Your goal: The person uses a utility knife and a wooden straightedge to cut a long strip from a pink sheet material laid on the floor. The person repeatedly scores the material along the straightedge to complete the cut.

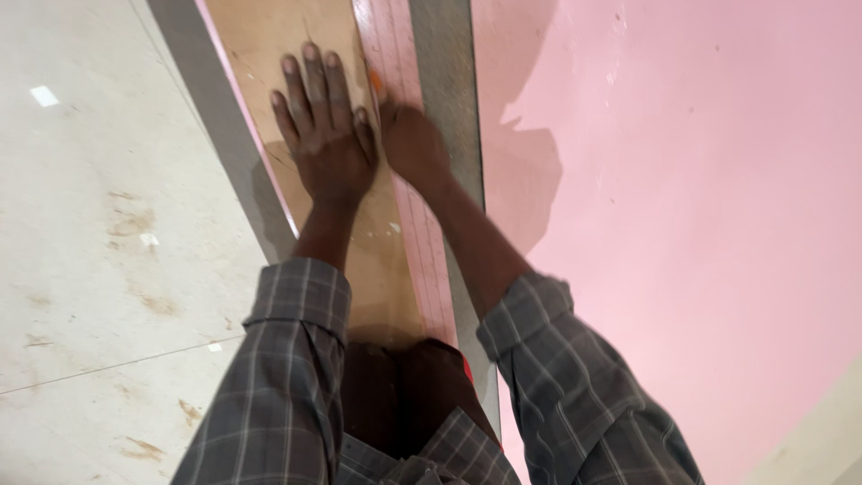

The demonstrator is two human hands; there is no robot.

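— What are the hands doing?
— I'm seeing the left hand [325,135] lying flat, fingers spread, pinning the plywood strip [269,54]. The right hand [411,139] is pinching something orange against the long ruler [417,233]; pink sheet [682,224] alongside.

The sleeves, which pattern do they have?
A grey plaid check on both sleeves, clearest in the head view.

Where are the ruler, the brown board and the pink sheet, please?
Ruler [422,238], head view: bare middle stretch below the right hand.
Brown board [260,36], head view: bare top part above the left hand.
Pink sheet [700,207], head view: open middle of its surface.
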